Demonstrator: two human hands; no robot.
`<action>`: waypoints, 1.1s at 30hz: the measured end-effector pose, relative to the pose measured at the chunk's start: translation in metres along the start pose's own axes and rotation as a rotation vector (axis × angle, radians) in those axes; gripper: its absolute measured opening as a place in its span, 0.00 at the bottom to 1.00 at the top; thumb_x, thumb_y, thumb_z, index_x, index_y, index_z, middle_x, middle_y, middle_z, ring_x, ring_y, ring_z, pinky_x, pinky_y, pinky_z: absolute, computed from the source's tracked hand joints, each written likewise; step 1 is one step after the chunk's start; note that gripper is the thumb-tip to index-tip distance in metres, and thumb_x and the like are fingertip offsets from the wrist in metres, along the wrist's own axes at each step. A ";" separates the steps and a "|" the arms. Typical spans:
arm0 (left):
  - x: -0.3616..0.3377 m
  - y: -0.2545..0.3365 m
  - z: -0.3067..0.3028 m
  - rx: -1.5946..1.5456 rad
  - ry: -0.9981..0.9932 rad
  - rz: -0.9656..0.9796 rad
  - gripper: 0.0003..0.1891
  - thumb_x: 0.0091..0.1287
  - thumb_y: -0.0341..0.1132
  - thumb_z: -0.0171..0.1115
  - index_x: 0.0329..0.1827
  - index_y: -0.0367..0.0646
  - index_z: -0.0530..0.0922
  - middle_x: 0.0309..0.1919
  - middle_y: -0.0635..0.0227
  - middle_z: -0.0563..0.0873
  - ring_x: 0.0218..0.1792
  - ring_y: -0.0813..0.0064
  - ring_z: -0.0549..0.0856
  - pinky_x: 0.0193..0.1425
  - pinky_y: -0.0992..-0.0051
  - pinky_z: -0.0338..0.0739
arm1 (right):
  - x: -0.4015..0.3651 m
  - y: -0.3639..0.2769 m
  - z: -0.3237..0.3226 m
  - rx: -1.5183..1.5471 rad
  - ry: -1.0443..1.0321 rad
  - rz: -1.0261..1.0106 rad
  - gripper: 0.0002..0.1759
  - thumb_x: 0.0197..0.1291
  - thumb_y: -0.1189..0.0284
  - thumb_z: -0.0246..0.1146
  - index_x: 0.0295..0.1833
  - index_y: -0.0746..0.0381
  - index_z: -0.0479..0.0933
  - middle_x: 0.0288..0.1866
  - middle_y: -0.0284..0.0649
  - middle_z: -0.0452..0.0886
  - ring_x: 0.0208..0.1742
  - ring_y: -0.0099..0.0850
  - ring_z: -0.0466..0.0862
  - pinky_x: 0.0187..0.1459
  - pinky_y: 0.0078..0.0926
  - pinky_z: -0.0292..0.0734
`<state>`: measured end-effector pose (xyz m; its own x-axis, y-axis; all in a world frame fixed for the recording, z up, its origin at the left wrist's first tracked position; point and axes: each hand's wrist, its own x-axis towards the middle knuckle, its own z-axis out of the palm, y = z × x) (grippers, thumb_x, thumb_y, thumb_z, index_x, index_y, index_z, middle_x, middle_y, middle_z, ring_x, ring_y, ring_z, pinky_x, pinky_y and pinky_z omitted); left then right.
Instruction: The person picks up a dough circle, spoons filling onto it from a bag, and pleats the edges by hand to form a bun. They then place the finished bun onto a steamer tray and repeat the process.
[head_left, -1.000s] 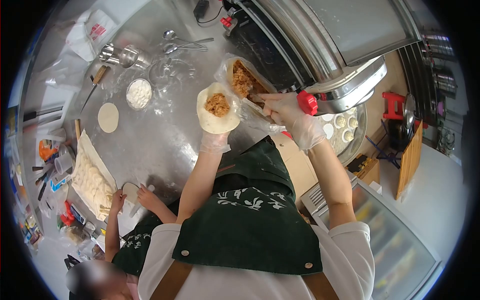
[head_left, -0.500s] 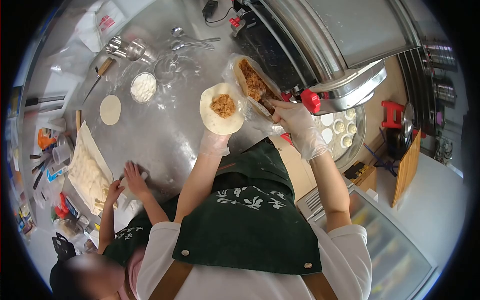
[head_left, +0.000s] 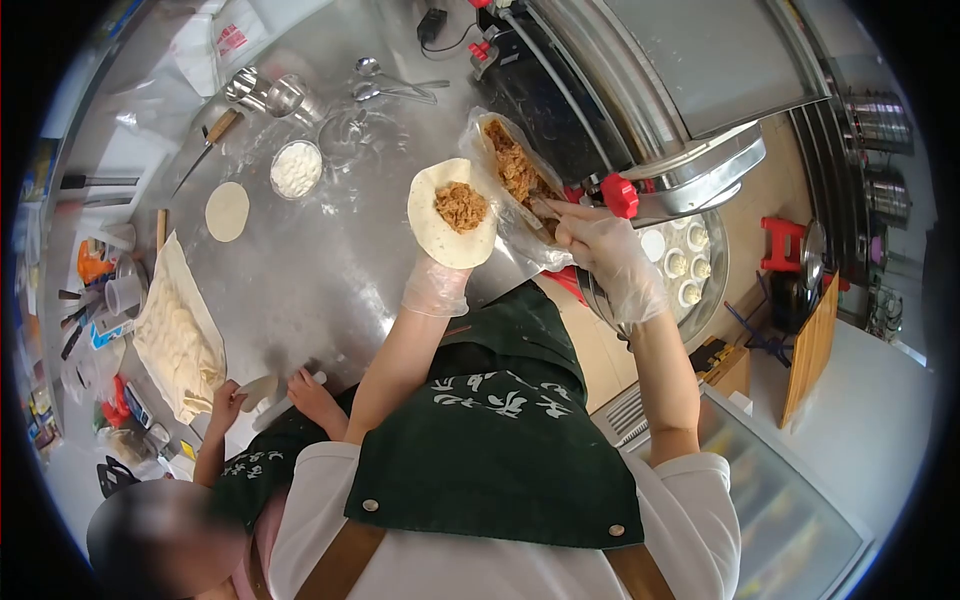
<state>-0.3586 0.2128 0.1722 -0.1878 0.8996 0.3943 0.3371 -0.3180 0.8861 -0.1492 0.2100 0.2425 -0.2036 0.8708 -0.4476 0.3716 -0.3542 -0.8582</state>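
Observation:
In the head view, my gloved left hand (head_left: 438,286) supports a round dough wrapper (head_left: 432,238) from below. A mound of brown, crumbly filling (head_left: 461,206) sits on the wrapper, right of its middle. Just to the right stands a plastic-lined container (head_left: 482,143) of the same brown filling. My gloved right hand (head_left: 612,262) reaches to its near end, fingers pinched together. Whatever they grip is mostly hidden by the fingers and the container's edge.
A steel table (head_left: 300,270) carries a bowl of white flour (head_left: 296,170), a single wrapper (head_left: 227,212), a knife (head_left: 208,152), spoons (head_left: 385,92) and a dough sheet (head_left: 180,330). At right are a machine (head_left: 690,165) and a tray (head_left: 712,290) of filled buns. A co-worker's hands (head_left: 318,400) handle dough.
The view has shifted slightly, moving the table items a little to the right. My right hand stays at the filling container. The co-worker's hands have moved apart, one lifting a dough round.

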 end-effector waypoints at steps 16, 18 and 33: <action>-0.010 -0.017 -0.010 -1.484 -0.073 -0.694 0.21 0.78 0.40 0.49 0.70 0.41 0.71 0.65 0.55 0.79 0.65 0.59 0.79 0.66 0.61 0.78 | -0.031 0.007 0.105 -0.886 0.485 -0.713 0.32 0.51 0.82 0.62 0.65 0.57 0.80 0.34 0.37 0.78 0.27 0.33 0.80 0.25 0.31 0.77; -0.004 -0.015 -0.014 -1.585 0.074 -0.914 0.23 0.79 0.43 0.48 0.72 0.41 0.70 0.69 0.53 0.77 0.68 0.57 0.77 0.69 0.60 0.77 | -0.030 0.001 0.100 -0.626 0.422 -0.641 0.28 0.58 0.86 0.59 0.65 0.60 0.81 0.36 0.42 0.80 0.31 0.35 0.82 0.35 0.27 0.80; 0.002 0.002 -0.018 -1.493 -0.117 -0.497 0.26 0.78 0.38 0.53 0.77 0.42 0.63 0.74 0.53 0.70 0.73 0.57 0.73 0.75 0.60 0.72 | -0.037 -0.027 0.093 -0.266 0.370 -0.540 0.34 0.57 0.90 0.61 0.70 0.59 0.77 0.29 0.36 0.75 0.28 0.24 0.76 0.38 0.17 0.76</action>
<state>-0.3746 0.2088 0.1796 0.0947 0.9945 0.0446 -0.9241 0.0712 0.3755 -0.2357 0.1558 0.2588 -0.1183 0.9767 0.1789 0.5238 0.2144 -0.8244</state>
